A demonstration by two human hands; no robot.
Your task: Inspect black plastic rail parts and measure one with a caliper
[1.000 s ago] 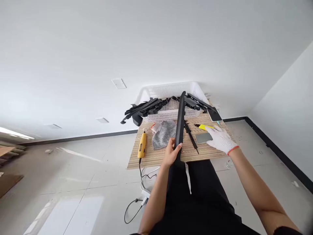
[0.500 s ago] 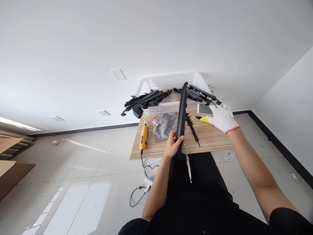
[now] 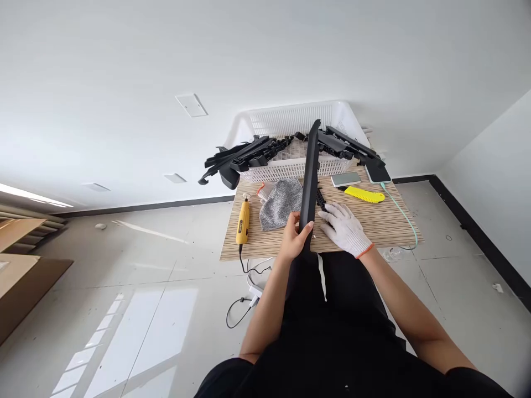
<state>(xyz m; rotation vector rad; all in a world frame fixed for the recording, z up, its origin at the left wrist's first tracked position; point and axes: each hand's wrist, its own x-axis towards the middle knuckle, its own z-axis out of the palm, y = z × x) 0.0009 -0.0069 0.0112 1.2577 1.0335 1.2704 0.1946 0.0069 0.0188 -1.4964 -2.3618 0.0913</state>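
My bare left hand grips the near end of a long black plastic bar that stands tilted up from the small wooden table. My right hand, in a white knit glove with an orange cuff, lies on the table just right of the bar. Its fingers are spread over a thin black tool lying there. A yellow utility knife and a phone lie farther back on the right.
A white slatted basket at the table's far edge holds several long black plastic parts. A grey cloth and a yellow corded rotary tool lie on the left. A second phone with a green cable sits at the right. Cardboard lies far left.
My gloved right hand left the phone at the back of the table and came down beside the bar, over the thin black tool. My left hand kept its hold on the bar.
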